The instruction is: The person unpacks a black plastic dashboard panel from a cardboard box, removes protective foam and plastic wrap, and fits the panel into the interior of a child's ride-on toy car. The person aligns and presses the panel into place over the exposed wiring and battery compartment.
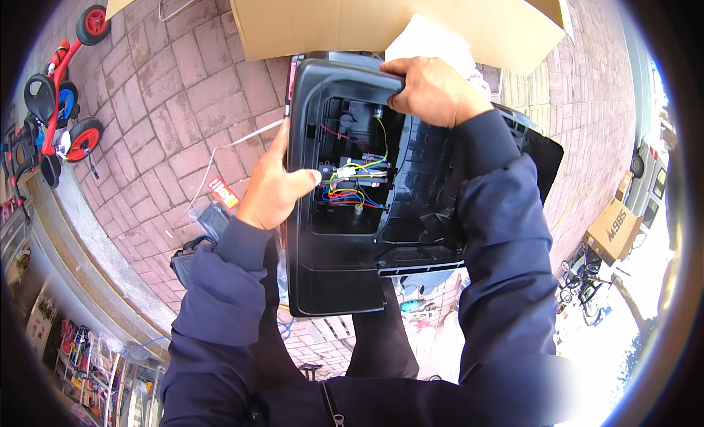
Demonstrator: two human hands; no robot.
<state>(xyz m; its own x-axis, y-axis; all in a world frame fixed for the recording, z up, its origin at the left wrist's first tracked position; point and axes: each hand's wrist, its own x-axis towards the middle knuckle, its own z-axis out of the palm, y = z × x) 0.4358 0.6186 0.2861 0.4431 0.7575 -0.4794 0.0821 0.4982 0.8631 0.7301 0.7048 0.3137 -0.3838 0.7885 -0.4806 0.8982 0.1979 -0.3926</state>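
Your left hand [275, 192] grips the left edge of a black plastic shell [337, 280], thumb over its rim; your right hand [436, 93] clasps its upper edge, fingers curled. The shell fills the middle of the frame, smooth and glossy with rounded corners, its ribbed hollow exposing thin coloured wires [356, 198] and a pale connector [345, 172]. Above it, at the top, stands a matt brown cardboard box [330, 20]. Pinkish rectangular pavers [176, 75] spread beneath. A red-framed ride-on [53, 126] stands at upper left; a silvery van [649, 185] is at far right.
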